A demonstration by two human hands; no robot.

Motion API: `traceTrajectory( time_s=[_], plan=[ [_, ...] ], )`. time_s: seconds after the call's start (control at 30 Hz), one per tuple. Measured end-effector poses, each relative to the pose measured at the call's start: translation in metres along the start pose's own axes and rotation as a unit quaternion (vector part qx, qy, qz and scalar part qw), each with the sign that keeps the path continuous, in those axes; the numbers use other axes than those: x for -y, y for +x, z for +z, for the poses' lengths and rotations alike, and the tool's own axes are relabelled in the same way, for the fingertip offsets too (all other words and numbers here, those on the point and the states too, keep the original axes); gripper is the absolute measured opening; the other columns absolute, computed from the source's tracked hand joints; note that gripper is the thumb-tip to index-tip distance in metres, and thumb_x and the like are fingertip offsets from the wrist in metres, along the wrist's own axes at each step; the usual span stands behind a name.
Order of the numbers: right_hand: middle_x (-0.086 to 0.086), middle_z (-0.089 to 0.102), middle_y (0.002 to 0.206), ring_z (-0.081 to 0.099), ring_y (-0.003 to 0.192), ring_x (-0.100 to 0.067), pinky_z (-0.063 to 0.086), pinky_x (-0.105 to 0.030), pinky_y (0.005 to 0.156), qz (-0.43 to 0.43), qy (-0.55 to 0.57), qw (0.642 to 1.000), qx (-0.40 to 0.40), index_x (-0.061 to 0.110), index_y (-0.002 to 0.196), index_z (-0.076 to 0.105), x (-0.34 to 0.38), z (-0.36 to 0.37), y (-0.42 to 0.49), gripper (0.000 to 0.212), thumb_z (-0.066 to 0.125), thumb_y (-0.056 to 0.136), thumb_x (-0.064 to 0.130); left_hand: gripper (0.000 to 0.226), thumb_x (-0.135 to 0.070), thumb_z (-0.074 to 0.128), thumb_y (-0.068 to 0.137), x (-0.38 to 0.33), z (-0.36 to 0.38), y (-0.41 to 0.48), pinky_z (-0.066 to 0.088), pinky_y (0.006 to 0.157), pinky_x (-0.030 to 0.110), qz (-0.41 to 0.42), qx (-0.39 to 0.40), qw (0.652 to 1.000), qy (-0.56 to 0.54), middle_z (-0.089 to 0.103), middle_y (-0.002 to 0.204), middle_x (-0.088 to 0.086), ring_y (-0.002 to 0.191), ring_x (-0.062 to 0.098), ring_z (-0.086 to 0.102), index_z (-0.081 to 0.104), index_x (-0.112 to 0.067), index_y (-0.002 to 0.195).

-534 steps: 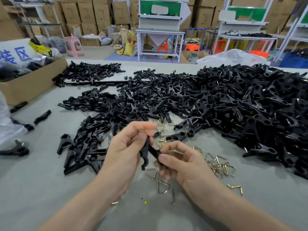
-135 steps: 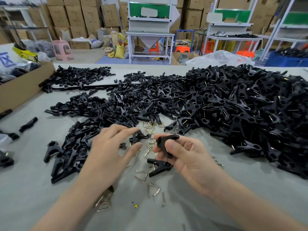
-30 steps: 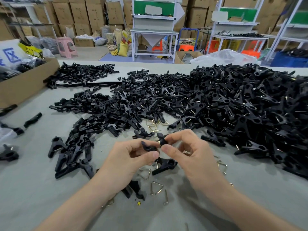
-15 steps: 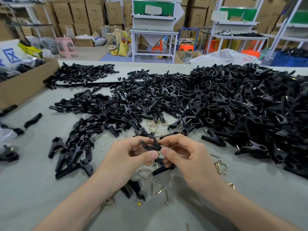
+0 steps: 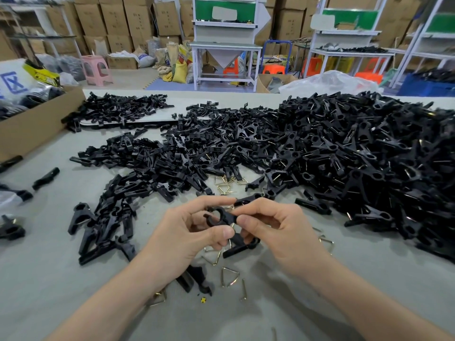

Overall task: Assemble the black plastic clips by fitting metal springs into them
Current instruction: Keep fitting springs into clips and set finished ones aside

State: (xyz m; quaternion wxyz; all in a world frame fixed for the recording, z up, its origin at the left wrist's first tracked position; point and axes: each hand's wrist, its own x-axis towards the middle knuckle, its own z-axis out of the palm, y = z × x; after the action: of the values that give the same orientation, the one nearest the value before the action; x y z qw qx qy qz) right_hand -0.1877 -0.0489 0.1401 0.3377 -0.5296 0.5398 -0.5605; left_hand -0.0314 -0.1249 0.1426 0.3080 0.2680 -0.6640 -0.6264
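Note:
Both hands meet over the grey table, holding one black plastic clip (image 5: 219, 217) between them. My left hand (image 5: 183, 238) pinches its left end with thumb and fingers. My right hand (image 5: 275, 232) pinches its right end. The clip's round hole faces up. Whether a spring sits in it is hidden by my fingers. Another black clip piece (image 5: 237, 247) lies on the table just under my hands. Loose triangular metal springs (image 5: 230, 276) lie below and beside my hands, and more springs (image 5: 225, 184) sit near the pile's edge.
A big heap of assembled black clips (image 5: 357, 163) fills the right side. Loose clip halves (image 5: 138, 173) spread across the left and middle. A cardboard box (image 5: 32, 124) stands at the far left. Two clip pieces (image 5: 194, 279) lie under my left wrist.
Since a second ago both hands have drawn slightly nearer to me, and the clip has turned so that its round hole faces up.

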Motion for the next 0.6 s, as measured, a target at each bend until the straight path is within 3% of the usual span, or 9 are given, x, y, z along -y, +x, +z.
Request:
traceTrajectory(
  time_s=[0.27,0.6],
  plan=[
    [0.009,0.065,0.058,0.059,0.057,-0.001,0.047,-0.013,0.058,0.01,0.007,1.0,-0.004,0.019,0.081,0.071,-0.0016,0.0001,0.0005,0.023,0.063,0.086,-0.001,0.038,-0.015,0.075,0.062,-0.0009,-0.0003,-0.0006,0.051,0.057,0.018,0.009,0.003,1.0,0.011,0.064,0.06,0.006,0.054,0.012,0.06,0.07,-0.016,0.099],
    [0.0,0.065,0.059,0.06,0.057,-0.009,0.048,-0.016,0.06,0.004,0.051,0.998,-0.02,0.014,0.082,0.071,-0.0072,0.0011,0.0001,0.017,0.064,0.085,-0.001,0.041,-0.017,0.076,0.061,0.0028,-0.0022,0.0013,0.05,0.056,0.017,0.02,0.003,1.0,0.009,0.065,0.063,0.003,0.056,0.011,0.062,0.07,-0.016,0.102]
  ],
)
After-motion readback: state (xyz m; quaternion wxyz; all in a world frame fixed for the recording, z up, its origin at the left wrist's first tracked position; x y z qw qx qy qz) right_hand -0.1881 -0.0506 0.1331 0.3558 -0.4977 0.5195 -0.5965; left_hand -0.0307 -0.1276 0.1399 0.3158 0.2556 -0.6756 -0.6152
